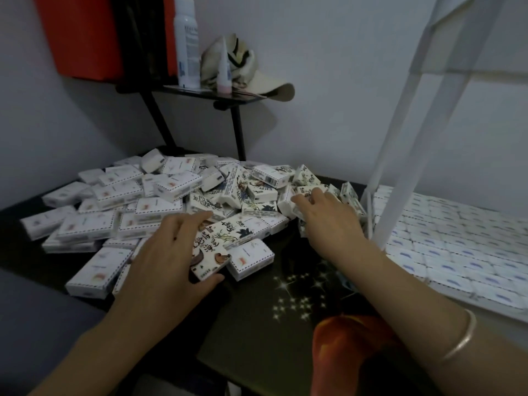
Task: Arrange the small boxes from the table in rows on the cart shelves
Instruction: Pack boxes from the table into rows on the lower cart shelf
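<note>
Head: left fingers clamp patterned box; right fingers grip boxes beside cart post.

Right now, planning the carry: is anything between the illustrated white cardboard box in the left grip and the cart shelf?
Yes: the right grip and forearm cross the path, and the cart's white upright post stands at the edge of the shelf.

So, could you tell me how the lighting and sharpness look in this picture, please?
Head view: dim, the dark table nearly black; the white cart post leans with wide-angle distortion; boxes on the cart shelf blur toward the right edge; the patterned box in the left hand looks sharpest.
</note>
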Demonstrator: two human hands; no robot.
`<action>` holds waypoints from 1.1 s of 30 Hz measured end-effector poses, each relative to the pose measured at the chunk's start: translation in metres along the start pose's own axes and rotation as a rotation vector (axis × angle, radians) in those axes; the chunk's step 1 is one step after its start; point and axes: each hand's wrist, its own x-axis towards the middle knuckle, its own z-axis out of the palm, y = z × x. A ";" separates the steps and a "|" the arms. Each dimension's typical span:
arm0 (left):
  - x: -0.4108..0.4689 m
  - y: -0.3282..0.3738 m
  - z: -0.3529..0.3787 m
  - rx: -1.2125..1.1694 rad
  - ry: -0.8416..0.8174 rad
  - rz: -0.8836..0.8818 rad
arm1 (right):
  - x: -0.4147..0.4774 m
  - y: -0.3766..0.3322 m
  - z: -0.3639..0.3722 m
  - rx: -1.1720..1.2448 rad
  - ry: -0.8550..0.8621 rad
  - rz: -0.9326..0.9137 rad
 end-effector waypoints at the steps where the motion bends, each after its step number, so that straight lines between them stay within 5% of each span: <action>1: -0.001 0.002 0.000 -0.032 0.001 0.018 | -0.004 0.001 -0.004 0.057 0.019 -0.023; 9: -0.009 0.035 0.004 -0.355 -0.003 0.123 | -0.083 0.010 -0.055 0.748 0.053 -0.118; 20: -0.009 0.138 0.030 -0.794 -0.211 0.266 | -0.183 0.091 -0.063 1.240 0.059 0.261; 33: 0.032 0.287 0.067 -0.984 -0.460 0.300 | -0.276 0.202 -0.111 1.089 0.188 0.625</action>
